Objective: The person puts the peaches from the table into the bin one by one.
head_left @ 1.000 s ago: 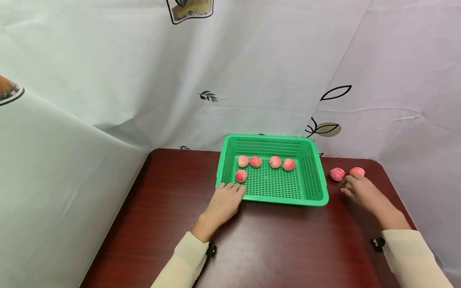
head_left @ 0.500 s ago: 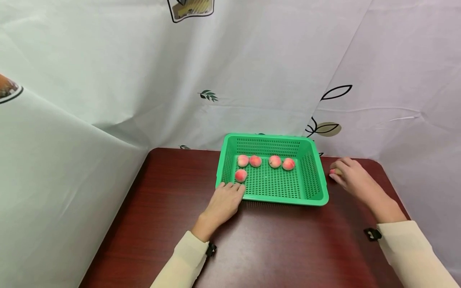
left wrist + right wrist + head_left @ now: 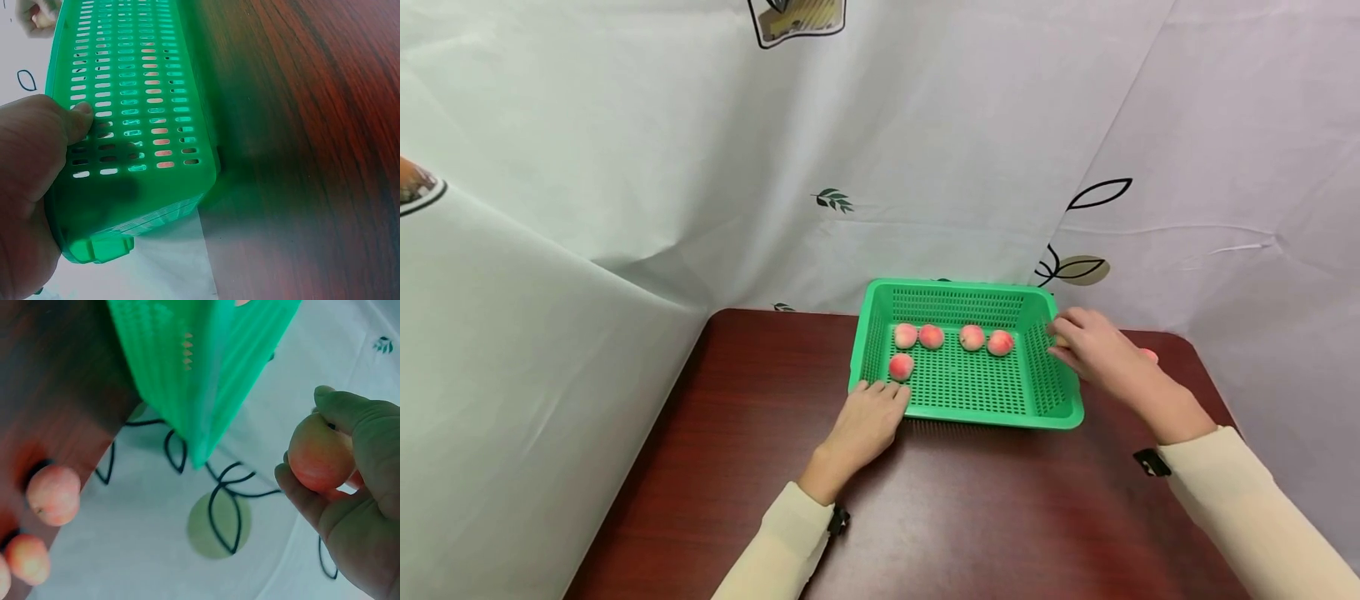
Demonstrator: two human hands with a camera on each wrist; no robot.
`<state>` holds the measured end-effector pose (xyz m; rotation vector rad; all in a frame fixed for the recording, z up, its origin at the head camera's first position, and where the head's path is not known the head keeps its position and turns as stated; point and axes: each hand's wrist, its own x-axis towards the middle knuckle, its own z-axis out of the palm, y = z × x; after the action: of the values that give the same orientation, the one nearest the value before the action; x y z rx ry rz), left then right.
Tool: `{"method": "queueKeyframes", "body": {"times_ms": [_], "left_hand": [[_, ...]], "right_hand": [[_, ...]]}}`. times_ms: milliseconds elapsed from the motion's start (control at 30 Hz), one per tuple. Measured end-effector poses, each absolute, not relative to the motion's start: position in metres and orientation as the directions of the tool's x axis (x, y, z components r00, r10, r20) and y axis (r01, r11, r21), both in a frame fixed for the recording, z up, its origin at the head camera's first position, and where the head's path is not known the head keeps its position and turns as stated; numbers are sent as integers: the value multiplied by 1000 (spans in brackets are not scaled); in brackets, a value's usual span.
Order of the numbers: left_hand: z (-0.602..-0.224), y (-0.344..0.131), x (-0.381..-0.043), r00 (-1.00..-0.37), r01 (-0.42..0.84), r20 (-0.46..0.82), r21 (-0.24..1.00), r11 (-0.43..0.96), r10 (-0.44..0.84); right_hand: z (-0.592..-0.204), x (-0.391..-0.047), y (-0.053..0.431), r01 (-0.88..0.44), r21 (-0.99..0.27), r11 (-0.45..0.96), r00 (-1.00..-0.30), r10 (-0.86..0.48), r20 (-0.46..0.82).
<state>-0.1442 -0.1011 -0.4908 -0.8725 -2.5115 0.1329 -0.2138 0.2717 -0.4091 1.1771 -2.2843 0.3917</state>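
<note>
My right hand pinches a pinkish-yellow peach between thumb and fingers, over the right rim of a green plastic basket. In the head view that peach is mostly covered by the hand. My left hand grips the basket's near rim at its left end, fingers over the edge and the thumb against the outer wall. Several peaches lie inside on the slotted floor: a pair at the back left, another pair further right, and a single peach near my left fingers.
On the table's right side lie more peaches; one peach shows past my right arm, and the right wrist view shows another peach there. A white patterned cloth hangs close behind the basket and along both sides.
My right hand has moved left from the peaches at the table's right to the basket's right rim, bringing a peach along. The left hand and basket have stayed in place.
</note>
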Motion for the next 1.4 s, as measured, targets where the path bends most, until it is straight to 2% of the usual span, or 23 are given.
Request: {"method": "queueKeyframes", "body": {"times_ms": [233,667,1067,1267,1400], "left_hand": [[-490,-101,-144,-698,549,383,-258,795,606],[-488,-101,-143,-695,541,395,-262,799,601],[-488,-100,-143,-696,547,390,-255,797,603],[-489,-100,-143,-705,542,382,-253,801,597],[-490,-101,-144,-705,542,381,-254,801,598]], "right_hand": [[-399,-217,248,-844,6,536,-452,-717,531],[-394,-223,210,-838,-25,545,-507,-761,404],[-397,-233,178,-822,-86,562,-566,-793,224],[-396,-239,160,-784,-132,607,-619,-780,90],[-398,-245,149,-771,-160,616,-624,-781,-3]]}}
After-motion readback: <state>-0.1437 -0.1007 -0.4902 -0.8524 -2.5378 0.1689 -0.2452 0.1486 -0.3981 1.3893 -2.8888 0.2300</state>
